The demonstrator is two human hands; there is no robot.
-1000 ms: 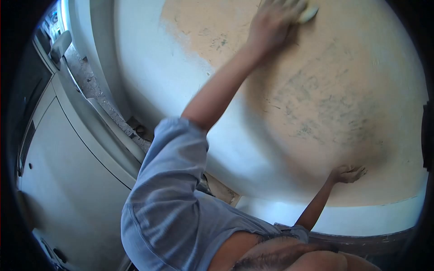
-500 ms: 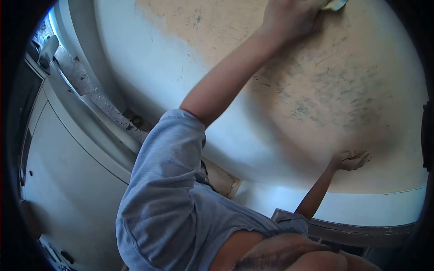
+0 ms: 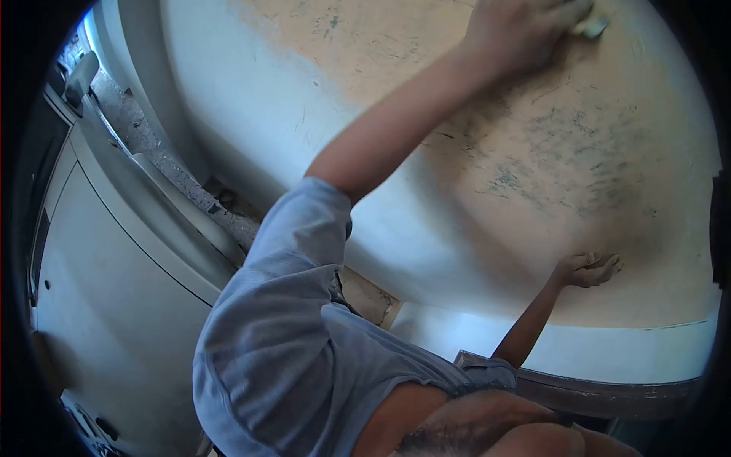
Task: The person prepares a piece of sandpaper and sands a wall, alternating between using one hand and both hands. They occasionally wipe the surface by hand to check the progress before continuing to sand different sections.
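The small pale sanding pad (image 3: 592, 27) sits at the far top right of the view, pressed flat against the sanded tan patch of the panel (image 3: 533, 145). My left hand (image 3: 525, 30) is curled over the pad and grips it, with only the pad's right end poking out past my fingers. My bare forearm runs down and to the left from there to the rolled blue-grey sleeve (image 3: 297, 251), which fills the near middle and hides the lower part of the panel behind it.

Lower right, my right hand (image 3: 588, 269) lies against the same tan surface with the fingers loosely spread, holding nothing, well apart from the pad. Between the two hands the surface carries dark greenish scuffs and fine scratches. Around the tan area the panel is pale white, and a white band (image 3: 609, 350) runs along its near edge beneath my right hand.

Off to the left stands a white car door (image 3: 114, 274) with its side mirror (image 3: 82, 78) at the far upper left, and gravelly ground (image 3: 145, 141) shows in the gap between door and panel.
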